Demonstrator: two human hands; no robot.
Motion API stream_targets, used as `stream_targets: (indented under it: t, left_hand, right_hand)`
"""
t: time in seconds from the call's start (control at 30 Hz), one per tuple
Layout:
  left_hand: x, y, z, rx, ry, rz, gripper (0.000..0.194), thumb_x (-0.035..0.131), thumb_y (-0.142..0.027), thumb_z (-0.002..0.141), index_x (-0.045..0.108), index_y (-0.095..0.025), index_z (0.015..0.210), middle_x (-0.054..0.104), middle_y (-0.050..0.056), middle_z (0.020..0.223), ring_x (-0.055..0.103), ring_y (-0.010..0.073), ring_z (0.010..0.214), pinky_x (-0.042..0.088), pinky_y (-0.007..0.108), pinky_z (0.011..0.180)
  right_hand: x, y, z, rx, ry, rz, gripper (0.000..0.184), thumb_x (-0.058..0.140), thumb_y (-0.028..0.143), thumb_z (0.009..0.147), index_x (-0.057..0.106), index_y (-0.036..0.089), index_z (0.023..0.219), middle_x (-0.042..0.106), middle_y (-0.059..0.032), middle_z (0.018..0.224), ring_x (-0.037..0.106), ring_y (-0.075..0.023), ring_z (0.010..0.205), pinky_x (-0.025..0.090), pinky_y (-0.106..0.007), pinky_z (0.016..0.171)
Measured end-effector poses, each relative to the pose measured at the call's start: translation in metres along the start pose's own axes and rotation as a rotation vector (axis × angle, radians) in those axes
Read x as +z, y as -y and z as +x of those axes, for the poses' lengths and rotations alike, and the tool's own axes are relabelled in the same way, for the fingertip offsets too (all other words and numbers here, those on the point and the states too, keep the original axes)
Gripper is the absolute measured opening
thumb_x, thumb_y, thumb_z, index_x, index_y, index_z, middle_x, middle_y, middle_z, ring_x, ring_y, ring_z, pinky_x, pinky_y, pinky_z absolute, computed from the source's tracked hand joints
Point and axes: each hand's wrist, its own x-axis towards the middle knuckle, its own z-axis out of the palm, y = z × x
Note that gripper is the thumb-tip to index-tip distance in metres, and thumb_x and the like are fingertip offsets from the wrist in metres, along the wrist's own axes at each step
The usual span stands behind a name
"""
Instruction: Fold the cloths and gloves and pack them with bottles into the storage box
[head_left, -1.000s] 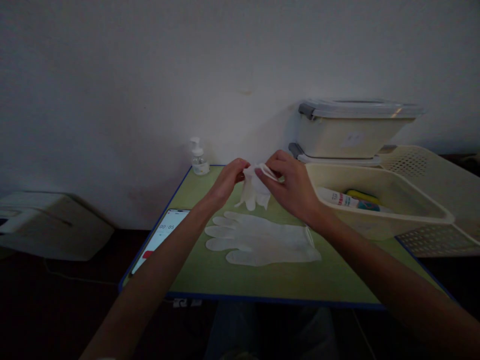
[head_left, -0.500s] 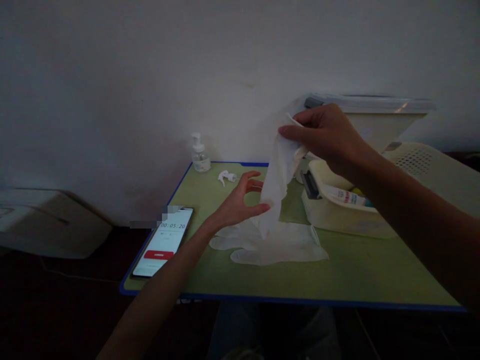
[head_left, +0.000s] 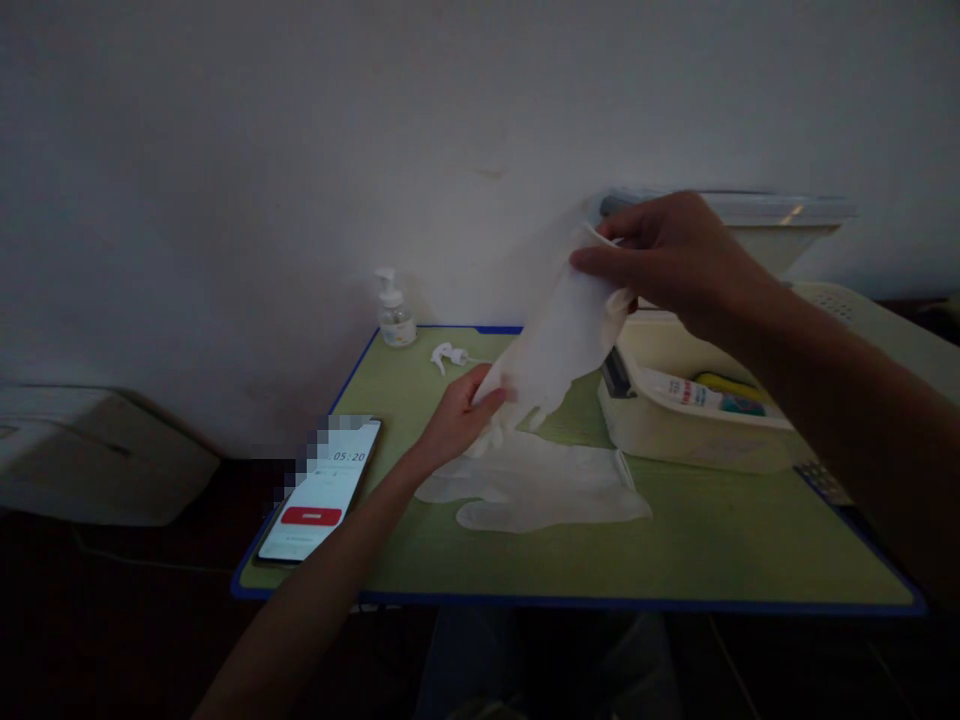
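Note:
A white disposable glove [head_left: 559, 330] is stretched slantwise in the air between my two hands. My right hand [head_left: 667, 255] pinches its cuff at the upper right, thumb against fingers. Lower and to the left, my left hand [head_left: 465, 415] is closed on the finger end of the same glove, with several of the glove's fingers dangling beside it. Beneath them a second white glove [head_left: 555, 500] lies flat on the green table [head_left: 720, 550], its cuff to the right and its fingers to the left.
Left of my forearm lies a phone [head_left: 330, 490] showing a timer. A pump bottle [head_left: 396, 315] and a loose white spray nozzle [head_left: 450, 355] stand and lie at the back. On the right is a cream bin [head_left: 690, 440] holding a tube [head_left: 679, 388], with a lidded box [head_left: 787, 215] behind.
My left hand has closed on the glove's finger end, where before its fingers were apart beside it. The hanging glove is now drawn out slantwise to the left.

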Motion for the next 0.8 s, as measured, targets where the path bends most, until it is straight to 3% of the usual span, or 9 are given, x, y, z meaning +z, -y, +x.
stream_targets:
  t: [0.1, 0.2, 0.33, 0.43, 0.53, 0.67, 0.8]
  left_hand:
    - [-0.010, -0.003, 0.004, -0.065, -0.042, 0.050, 0.027, 0.057, -0.038, 0.070, 0.065, -0.013, 0.077, 0.063, 0.000, 0.068, 0.057, 0.0144, 0.063, 0.043, 0.023, 0.055]
    - [-0.021, -0.007, 0.005, -0.152, -0.077, 0.022, 0.031, 0.060, -0.042, 0.068, 0.068, -0.013, 0.074, 0.060, -0.002, 0.060, 0.050, 0.0108, 0.052, 0.036, 0.020, 0.047]
    - [-0.032, -0.011, 0.006, -0.131, -0.123, -0.007, 0.028, 0.065, -0.041, 0.064, 0.069, -0.013, 0.067, 0.061, -0.002, 0.058, 0.049, 0.0095, 0.053, 0.037, 0.020, 0.050]
    - [-0.035, -0.013, 0.009, -0.113, -0.174, -0.034, 0.026, 0.069, -0.039, 0.059, 0.069, -0.014, 0.065, 0.061, -0.002, 0.059, 0.050, 0.0099, 0.056, 0.041, 0.021, 0.056]
    - [-0.035, -0.012, 0.012, -0.086, -0.235, -0.043, 0.027, 0.071, -0.040, 0.056, 0.067, -0.014, 0.064, 0.061, -0.002, 0.060, 0.051, 0.0106, 0.058, 0.043, 0.023, 0.059]
    - [-0.029, -0.007, 0.010, -0.041, -0.310, -0.061, 0.030, 0.066, -0.044, 0.063, 0.062, -0.014, 0.065, 0.056, -0.003, 0.059, 0.049, 0.0097, 0.056, 0.044, 0.023, 0.058]
    - [-0.020, -0.004, 0.000, 0.048, -0.469, 0.054, 0.029, 0.056, -0.044, 0.076, 0.054, -0.016, 0.067, 0.047, -0.004, 0.059, 0.045, 0.0087, 0.054, 0.041, 0.021, 0.055]
  right_hand:
    - [-0.015, -0.008, -0.003, -0.029, -0.039, -0.159, 0.016, 0.061, 0.015, 0.075, 0.064, -0.001, 0.074, 0.044, 0.0109, 0.042, 0.036, 0.0045, 0.038, 0.021, -0.010, 0.042]
    - [-0.031, -0.021, -0.005, -0.090, -0.061, -0.266, 0.011, 0.068, 0.015, 0.072, 0.065, 0.004, 0.073, 0.044, 0.0113, 0.041, 0.034, 0.0039, 0.037, 0.021, -0.010, 0.040]
    - [-0.048, -0.038, -0.010, -0.098, -0.061, -0.214, 0.017, 0.070, 0.018, 0.072, 0.064, 0.007, 0.084, 0.053, 0.0110, 0.049, 0.036, 0.0041, 0.038, 0.027, -0.012, 0.042]
    - [-0.054, -0.047, -0.017, -0.084, -0.032, -0.131, 0.019, 0.067, 0.018, 0.075, 0.061, 0.009, 0.091, 0.059, 0.0090, 0.058, 0.048, 0.0011, 0.045, 0.035, -0.015, 0.047]
    - [-0.051, -0.053, -0.027, -0.065, -0.051, -0.062, 0.018, 0.063, 0.014, 0.078, 0.055, 0.012, 0.095, 0.060, 0.0083, 0.062, 0.056, -0.0023, 0.051, 0.041, -0.017, 0.050]
    - [-0.038, -0.058, -0.052, -0.091, -0.271, 0.011, 0.025, 0.062, 0.005, 0.075, 0.044, 0.017, 0.087, 0.054, 0.0094, 0.063, 0.056, -0.0032, 0.055, 0.043, -0.016, 0.051]
    - [-0.022, -0.060, -0.083, -0.263, -0.442, -0.100, 0.020, 0.057, 0.006, 0.077, 0.042, 0.020, 0.078, 0.050, 0.0058, 0.068, 0.053, -0.0049, 0.057, 0.043, -0.016, 0.049]
